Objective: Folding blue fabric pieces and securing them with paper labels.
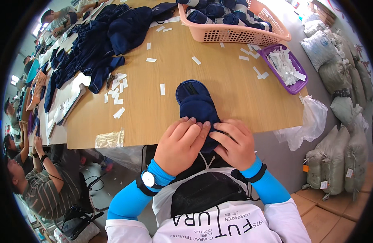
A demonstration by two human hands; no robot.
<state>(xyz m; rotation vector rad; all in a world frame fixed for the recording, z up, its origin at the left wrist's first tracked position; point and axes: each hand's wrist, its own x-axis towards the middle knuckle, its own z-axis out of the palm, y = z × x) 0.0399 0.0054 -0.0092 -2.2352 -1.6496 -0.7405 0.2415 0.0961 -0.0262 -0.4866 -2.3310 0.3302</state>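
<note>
A navy folded cloth item (196,106) with a rounded far end and a dark patch near its tip lies at the table's front edge. Its near part hangs over the edge toward me. My left hand (181,141) presses its fingers and thumb onto the cloth from the left. From the right, my right hand (234,142) pinches the cloth's side, fingers bent. The two hands nearly meet over the fabric, and what lies beneath the fingers is hidden. I cannot tell the exact kind of garment.
A pink basket (235,34) of rolled navy cloth items with white bands stands far right. Beside it, a purple tray (271,52) holds white paper slips. Navy garments (97,40) are heaped far left. Sacks (334,162) line the right; people (45,178) work at left.
</note>
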